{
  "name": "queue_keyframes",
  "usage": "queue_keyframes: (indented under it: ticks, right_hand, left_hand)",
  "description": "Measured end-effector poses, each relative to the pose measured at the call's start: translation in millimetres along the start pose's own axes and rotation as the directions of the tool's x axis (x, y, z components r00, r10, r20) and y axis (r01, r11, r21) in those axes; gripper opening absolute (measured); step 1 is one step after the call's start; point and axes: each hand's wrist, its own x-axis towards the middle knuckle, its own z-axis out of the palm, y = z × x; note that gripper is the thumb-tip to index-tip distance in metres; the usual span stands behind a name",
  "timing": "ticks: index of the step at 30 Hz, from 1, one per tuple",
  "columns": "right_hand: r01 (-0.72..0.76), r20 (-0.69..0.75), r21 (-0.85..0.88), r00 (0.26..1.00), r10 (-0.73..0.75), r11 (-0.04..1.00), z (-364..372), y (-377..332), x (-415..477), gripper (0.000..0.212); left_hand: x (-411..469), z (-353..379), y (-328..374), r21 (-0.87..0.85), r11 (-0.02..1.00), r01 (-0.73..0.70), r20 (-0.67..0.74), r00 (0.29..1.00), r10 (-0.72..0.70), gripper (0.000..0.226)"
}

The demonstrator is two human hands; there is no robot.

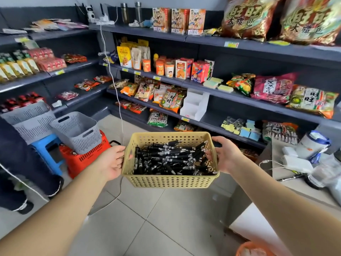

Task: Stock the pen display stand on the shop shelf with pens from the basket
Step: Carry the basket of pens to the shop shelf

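**A:** Dozens of black pens with silver clips (171, 157) lie heaped every which way in the yellow perforated plastic basket (171, 181). The basket is held up in the air over the pale tiled floor (147, 218).

**B:** Held how?

**A:** The left hand (112, 161) grips the basket's left wall and the right hand (224, 154) grips its right wall. On each side the thumb is hooked over the rim to the inside. The other fingers curl round the outside and are mostly hidden behind the wall.

**B:** And the stand?

**A:** The white stepped pen display stand (193, 106) sits beyond the basket, above its far right corner. It stands on the dark grey metal shop shelf (215, 117), and its steps show plain white.

**B:** What can't you make out?

**A:** The lower pens are buried under the upper ones, and any print on the barrels is too small to read. The same goes for the yellow price tags (185, 119) on the shelf edges beyond the basket. Below the basket to the right, an orange round rim (252, 248) is cut off by the frame. To the left of the basket, a person's dark trouser legs (22, 163) are cut off as well.

**B:** Any writing you can read?

**A:** High above the basket to the right, two big red-and-gold snack bags (252, 17) read 旺旺 and 大礼包. Beyond the basket's far rim, a green-and-white packet (172, 100) also bears 旺旺.
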Motion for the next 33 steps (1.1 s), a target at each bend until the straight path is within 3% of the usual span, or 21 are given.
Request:
queue_keyframes:
  ticks: [17,26,33]
  right_hand:
    - [0.067,-0.197,0.216,0.980,-0.024,0.974,93,-39,90,0.051]
    - [0.075,-0.279,0.215,0.960,-0.012,0.974,91,-68,139,0.052]
    - [0.074,-0.261,0.223,0.965,-0.013,0.972,66,-115,194,0.052]
  left_hand:
    - [167,10,144,0.221,0.974,0.054,0.207,0.973,-0.101,0.027]
    - [224,40,163,0.251,0.965,0.070,0.261,0.956,-0.137,0.028]
    - [271,95,180,0.253,0.964,0.081,0.237,0.961,-0.143,0.046]
